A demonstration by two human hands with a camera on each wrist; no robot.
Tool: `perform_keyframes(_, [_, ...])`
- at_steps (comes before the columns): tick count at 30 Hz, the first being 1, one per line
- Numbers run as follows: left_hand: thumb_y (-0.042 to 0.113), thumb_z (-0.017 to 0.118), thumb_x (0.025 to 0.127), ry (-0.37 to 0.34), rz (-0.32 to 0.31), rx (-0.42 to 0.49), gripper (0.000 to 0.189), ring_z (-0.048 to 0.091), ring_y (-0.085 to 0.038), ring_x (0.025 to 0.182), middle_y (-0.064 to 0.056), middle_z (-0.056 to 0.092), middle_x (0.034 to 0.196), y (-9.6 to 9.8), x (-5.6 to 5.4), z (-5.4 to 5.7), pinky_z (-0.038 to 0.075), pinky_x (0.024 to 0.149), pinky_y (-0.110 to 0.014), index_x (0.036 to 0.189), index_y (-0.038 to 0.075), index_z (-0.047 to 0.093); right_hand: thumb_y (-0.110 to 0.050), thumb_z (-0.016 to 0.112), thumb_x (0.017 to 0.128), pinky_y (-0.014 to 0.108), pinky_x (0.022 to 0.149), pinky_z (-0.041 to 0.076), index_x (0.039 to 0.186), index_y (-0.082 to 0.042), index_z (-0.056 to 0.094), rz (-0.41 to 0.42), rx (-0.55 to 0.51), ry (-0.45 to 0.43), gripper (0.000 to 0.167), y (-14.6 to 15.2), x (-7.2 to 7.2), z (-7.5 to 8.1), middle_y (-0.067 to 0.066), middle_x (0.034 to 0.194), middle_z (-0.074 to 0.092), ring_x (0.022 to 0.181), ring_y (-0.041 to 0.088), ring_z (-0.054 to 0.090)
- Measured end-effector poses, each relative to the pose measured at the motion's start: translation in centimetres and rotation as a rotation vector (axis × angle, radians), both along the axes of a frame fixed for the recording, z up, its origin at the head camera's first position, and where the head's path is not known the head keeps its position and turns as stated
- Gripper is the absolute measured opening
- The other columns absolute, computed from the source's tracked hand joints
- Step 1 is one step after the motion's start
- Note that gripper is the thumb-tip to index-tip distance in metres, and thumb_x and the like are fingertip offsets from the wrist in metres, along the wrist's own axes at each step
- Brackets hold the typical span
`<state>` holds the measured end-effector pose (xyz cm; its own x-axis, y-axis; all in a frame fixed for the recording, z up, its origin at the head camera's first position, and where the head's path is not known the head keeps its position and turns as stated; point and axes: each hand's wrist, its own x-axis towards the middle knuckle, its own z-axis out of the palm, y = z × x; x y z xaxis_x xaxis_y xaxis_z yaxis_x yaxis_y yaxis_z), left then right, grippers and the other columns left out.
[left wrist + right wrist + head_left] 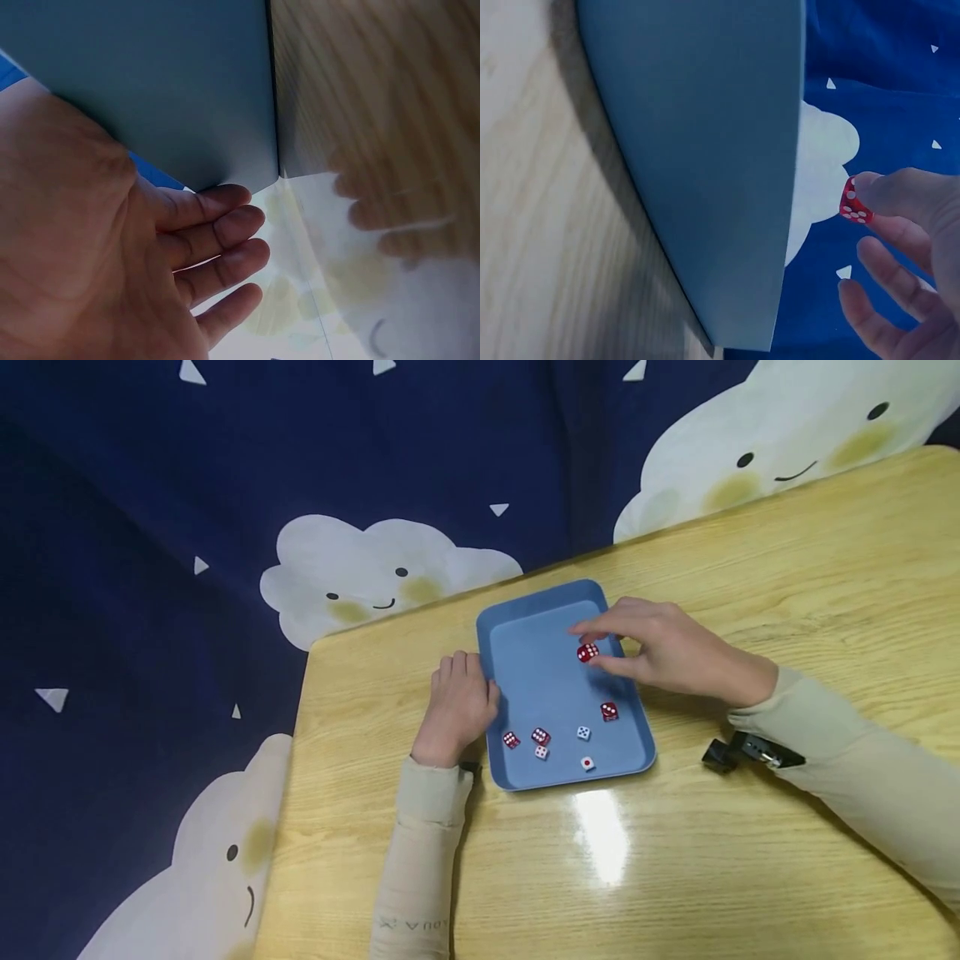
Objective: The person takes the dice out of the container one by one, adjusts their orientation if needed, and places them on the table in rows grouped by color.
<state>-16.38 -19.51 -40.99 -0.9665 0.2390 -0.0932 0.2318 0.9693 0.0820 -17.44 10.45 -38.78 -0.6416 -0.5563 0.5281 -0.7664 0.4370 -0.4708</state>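
Over the upper right of the blue tray (536,777), my right hand (667,647) pinches a red die (587,652) between thumb and finger. The right wrist view shows that red die (855,202) at the thumb tip, the other fingers spread loosely. My left hand (456,706) holds the tray's left rim, thumb over the edge; in the left wrist view its fingers (225,232) lie along the outer wall. Inside the tray's near part lie red dice (609,712), two of them at the left, and white dice (583,733), all apart from my hands.
The tray stands on a wooden table (720,860) near its far edge. A dark blue curtain (420,443) with white clouds hangs behind and to the left. A black device (750,752) is strapped at the right wrist.
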Motion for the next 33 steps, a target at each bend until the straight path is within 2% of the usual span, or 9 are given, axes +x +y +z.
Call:
perform_keyframes(5, [0.024,0.042,0.104,0.007,0.0,0.008,0.038,0.045,-0.035,0.108,-0.019,0.052,0.118,0.0,0.1,-0.1,0.042,0.095,-0.047,0.128,-0.004,0.048,-0.008,0.089,0.078,0.016,0.066,0.045,0.128,-0.013,0.073,-0.033,0.005,-0.006,0.053,0.6,-0.3,0.2,-0.001,0.1,0.077,0.086,0.008,0.059])
perform_keyframes(15, [0.024,0.043,0.103,0.032,-0.003,0.015,0.037,0.046,-0.035,0.106,-0.019,0.053,0.116,0.0,0.2,-0.2,0.042,0.093,-0.046,0.126,-0.004,0.049,0.0,0.087,0.075,0.013,0.07,0.041,0.125,-0.009,0.073,-0.072,-0.063,0.053,0.053,1.5,-0.9,0.4,0.002,0.095,0.075,0.088,0.013,0.065])
perform_keyframes(24, [0.024,0.044,0.103,0.036,0.003,0.017,0.037,0.046,-0.035,0.105,-0.019,0.053,0.116,0.0,0.2,-0.3,0.042,0.092,-0.046,0.126,-0.005,0.049,-0.003,0.086,0.078,0.011,0.071,0.042,0.126,-0.012,0.073,-0.143,-0.037,0.004,0.051,2.3,-1.4,0.1,0.004,0.099,0.076,0.09,0.013,0.066])
perform_keyframes(29, [0.023,0.044,0.102,0.042,-0.001,0.016,0.036,0.045,-0.035,0.103,-0.019,0.053,0.114,0.0,0.2,-0.3,0.042,0.091,-0.046,0.124,-0.004,0.05,-0.002,0.086,0.078,0.014,0.074,0.043,0.125,-0.01,0.073,-0.174,-0.027,0.009,0.049,2.6,-1.8,-0.4,0.006,0.097,0.076,0.09,0.016,0.067])
perform_keyframes(33, [0.023,0.044,0.102,0.043,-0.004,0.019,0.035,0.045,-0.035,0.103,-0.019,0.053,0.114,-0.1,0.3,-0.3,0.042,0.091,-0.045,0.124,-0.004,0.05,0.0,0.084,0.078,0.022,0.072,0.047,0.125,-0.01,0.073,-0.189,-0.017,0.006,0.049,2.9,-2.1,-0.8,0.007,0.097,0.076,0.089,0.02,0.068])
